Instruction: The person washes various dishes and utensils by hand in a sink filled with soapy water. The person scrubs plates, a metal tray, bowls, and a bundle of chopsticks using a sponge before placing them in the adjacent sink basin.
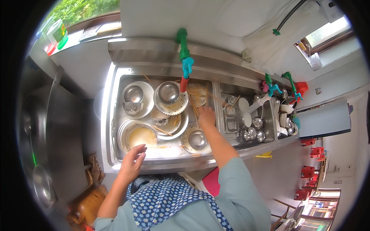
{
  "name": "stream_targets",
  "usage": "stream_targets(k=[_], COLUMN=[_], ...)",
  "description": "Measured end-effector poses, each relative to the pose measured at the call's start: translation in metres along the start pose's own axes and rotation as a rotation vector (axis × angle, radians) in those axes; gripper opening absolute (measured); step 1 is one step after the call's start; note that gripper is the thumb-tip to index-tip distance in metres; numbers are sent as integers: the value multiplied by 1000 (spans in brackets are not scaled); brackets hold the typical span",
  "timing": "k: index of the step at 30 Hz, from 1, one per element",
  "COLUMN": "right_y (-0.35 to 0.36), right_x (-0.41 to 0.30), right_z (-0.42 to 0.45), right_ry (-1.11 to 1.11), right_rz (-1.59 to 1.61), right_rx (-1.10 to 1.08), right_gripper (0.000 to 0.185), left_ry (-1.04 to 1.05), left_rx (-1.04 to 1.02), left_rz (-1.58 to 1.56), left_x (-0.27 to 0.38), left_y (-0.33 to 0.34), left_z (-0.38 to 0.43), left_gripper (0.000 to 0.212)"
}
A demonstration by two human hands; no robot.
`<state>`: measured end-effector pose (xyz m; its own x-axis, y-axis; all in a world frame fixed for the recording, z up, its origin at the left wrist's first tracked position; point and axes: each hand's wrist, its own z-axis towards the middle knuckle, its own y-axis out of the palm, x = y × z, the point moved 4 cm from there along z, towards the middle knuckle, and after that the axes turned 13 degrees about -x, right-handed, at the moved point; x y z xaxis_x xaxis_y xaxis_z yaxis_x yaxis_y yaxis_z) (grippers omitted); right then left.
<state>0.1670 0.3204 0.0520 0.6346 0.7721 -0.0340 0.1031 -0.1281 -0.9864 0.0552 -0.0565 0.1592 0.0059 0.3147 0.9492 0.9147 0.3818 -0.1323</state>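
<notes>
My left hand (133, 163) hovers over the front rim of the steel sink (166, 161), its fingers apart and nothing in them. Just beyond it stands a stack of bowls, the top bowl (141, 136) holding cloudy yellowish liquid. My right hand (207, 117) reaches into the sink's right side, close to a bundle of wooden chopsticks (195, 96). Motion blur hides whether its fingers grip any of them. Nearer the front edge, a steel bowl (197, 139) rests on a patterned plate. Farther back, another steel bowl (168, 92) sits in a patterned bowl (171, 109) on other dishes.
A green pipe tap with a blue handle (188, 65) and red spout overhangs the sink. In the middle basin (245, 115), a second tap runs over small steel bowls and white dishes. More dishes fill the far right basin (284, 115). An orange gas cylinder (88, 202) stands lower left.
</notes>
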Motion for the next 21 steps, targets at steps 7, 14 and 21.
stream_targets(k=[7,14,21], right_y=[-17,45,15], right_x=[-72,-73,-55], right_z=[-51,-24,18], right_ry=[-183,370,138], right_rz=[215,1046,434], right_rx=[139,-390,-179], right_gripper=[23,35,30], left_ry=[-27,-26,-51], left_rx=[95,32,34], left_rz=[2,-10,-40], left_x=[-11,-11,-21], left_y=[-24,-27,-38], left_z=[-7,1,-1], left_gripper=[32,33,32])
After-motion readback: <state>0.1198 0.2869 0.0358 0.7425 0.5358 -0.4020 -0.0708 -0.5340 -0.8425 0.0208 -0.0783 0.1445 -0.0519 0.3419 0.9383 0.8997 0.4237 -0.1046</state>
